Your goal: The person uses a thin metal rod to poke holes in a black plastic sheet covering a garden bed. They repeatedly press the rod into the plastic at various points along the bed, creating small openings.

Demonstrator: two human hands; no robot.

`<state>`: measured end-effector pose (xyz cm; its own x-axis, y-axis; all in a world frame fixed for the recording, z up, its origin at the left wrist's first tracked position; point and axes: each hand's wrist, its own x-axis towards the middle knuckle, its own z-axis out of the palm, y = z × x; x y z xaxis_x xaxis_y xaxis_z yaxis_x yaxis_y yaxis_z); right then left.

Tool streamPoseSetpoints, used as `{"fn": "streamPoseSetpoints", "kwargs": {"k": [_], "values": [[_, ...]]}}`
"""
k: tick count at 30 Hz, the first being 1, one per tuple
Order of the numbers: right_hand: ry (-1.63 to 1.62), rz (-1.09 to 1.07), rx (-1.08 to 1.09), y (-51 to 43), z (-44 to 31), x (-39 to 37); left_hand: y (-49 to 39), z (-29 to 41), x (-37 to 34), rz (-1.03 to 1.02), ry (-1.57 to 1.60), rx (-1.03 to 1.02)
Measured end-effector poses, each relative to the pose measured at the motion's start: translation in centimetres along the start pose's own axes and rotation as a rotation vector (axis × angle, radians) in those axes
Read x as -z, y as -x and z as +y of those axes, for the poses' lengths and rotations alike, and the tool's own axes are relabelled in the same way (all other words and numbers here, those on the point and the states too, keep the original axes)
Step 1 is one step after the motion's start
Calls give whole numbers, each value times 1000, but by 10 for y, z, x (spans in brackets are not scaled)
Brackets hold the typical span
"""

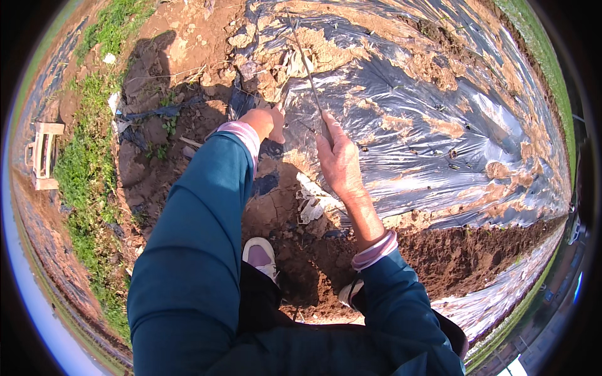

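Observation:
My right hand (339,160) grips the near end of a long, thin dark rod (306,66), which slants up and away over the soil-strewn ground. My left hand (272,124) is low over the near left end of a sheet of dark plastic mulch film (404,98). Its fingers are partly turned from view, so I cannot tell whether they pinch anything. The film is wrinkled, shiny and scattered with clods. Between my hands and my feet lies a crumpled scrap of whitish plastic (314,199).
A strip of green weeds (87,174) runs down the left, with a small wooden stool (47,155) beyond it. My shoes (260,256) stand on brown soil. A furrow of loose soil (479,258) separates the film from another film-covered bed (503,293) at right.

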<state>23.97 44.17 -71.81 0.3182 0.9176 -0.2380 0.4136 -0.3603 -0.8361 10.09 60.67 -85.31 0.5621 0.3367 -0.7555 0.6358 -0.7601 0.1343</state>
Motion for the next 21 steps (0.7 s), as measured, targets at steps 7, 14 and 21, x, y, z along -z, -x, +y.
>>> {"fn": "streamPoseSetpoints", "kwargs": {"k": [7,14,21], "values": [[214,1,-89,-6,34,17,17,8,6,-80,66,144],[254,26,34,-15,50,16,12,10,3,-40,55,142],[362,7,62,-13,44,8,11,8,5,-81,59,119]]}}
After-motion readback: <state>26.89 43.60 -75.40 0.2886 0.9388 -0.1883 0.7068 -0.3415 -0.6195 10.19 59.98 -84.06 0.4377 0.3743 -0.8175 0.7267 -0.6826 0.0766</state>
